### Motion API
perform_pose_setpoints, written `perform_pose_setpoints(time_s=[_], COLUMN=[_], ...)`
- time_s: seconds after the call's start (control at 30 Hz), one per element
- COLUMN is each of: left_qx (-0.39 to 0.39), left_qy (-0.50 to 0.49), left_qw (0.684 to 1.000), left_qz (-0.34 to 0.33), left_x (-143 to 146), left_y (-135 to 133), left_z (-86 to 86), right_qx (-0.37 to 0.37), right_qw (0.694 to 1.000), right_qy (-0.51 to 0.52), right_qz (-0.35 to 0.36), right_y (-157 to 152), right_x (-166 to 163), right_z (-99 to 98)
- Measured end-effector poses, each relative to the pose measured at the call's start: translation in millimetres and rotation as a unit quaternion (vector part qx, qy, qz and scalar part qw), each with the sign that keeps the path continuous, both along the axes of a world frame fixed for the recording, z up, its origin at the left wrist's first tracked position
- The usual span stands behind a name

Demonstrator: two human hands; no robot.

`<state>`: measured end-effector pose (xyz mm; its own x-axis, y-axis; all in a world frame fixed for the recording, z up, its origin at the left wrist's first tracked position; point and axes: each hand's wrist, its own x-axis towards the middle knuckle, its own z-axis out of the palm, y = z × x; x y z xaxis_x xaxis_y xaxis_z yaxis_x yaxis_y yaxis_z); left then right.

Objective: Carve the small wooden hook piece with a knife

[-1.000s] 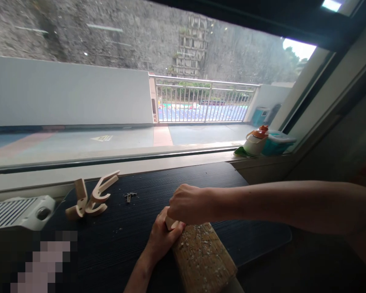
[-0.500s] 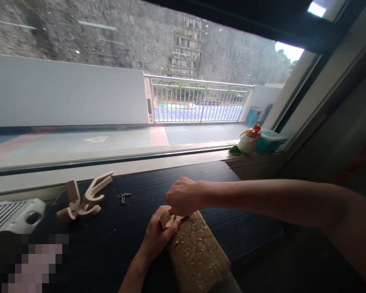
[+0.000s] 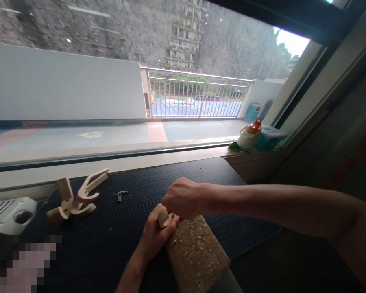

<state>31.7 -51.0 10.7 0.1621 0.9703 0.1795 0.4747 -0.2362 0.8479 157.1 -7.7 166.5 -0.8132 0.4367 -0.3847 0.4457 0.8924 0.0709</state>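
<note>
I have the left hand (image 3: 155, 240) closed round a small wooden piece (image 3: 164, 218). Thumb and fingers are wrapped tight, pinning it to the far-left corner of the wooden block (image 3: 198, 256), which lies nearest to me. The right hand (image 3: 183, 198) sits just above as a closed fist, touching or almost touching the piece. Whatever it grips is hidden inside the fist, so I cannot tell whether it holds a tool.

The block's top is scored and strewn with pale chips, and more chips lie on the black ribbed mat (image 3: 116, 232) around it. I judge the step in hand to be working that piece against the block, with the left hand serving as the clamp. As I read it, the next move calls for a firm hold and for the left fingers to stay out from under the right fist.

Farther off to the left, forked wooden cut-outs (image 3: 76, 199) lean on one another on the mat. A few small metal bits (image 3: 119, 194) lie just to their right, and a white ribbed device (image 3: 9, 213) sits at the left edge.

Farthest, on the window sill (image 3: 171, 158) at the right, a white jug with an orange lid (image 3: 248, 138) stands just beside a lidded teal box (image 3: 270, 139). Both are closed, so I cannot see what is in them.
</note>
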Motion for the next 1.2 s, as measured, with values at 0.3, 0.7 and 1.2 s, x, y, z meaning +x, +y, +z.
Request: perform_pose_setpoints(time_s=[0.3, 0.7, 1.2], left_qx=[0.014, 0.136, 0.131], left_qy=[-0.008, 0.161, 0.416], left_qw=[0.999, 0.977, 0.898], left_qz=[-0.034, 0.024, -0.051], left_x=[-2, -4, 28], left_y=[0, -5, -3], left_z=[-2.1, 23.4, 59.0], right_qx=[-0.066, 0.031, 0.04], right_qw=[0.976, 0.987, 0.998], right_qy=[0.037, 0.041, -0.003], right_qz=[-0.206, -0.154, -0.038], right_y=[19, -5, -4], right_x=[28, 58, 49], right_z=[1.6, 5.3, 3.4])
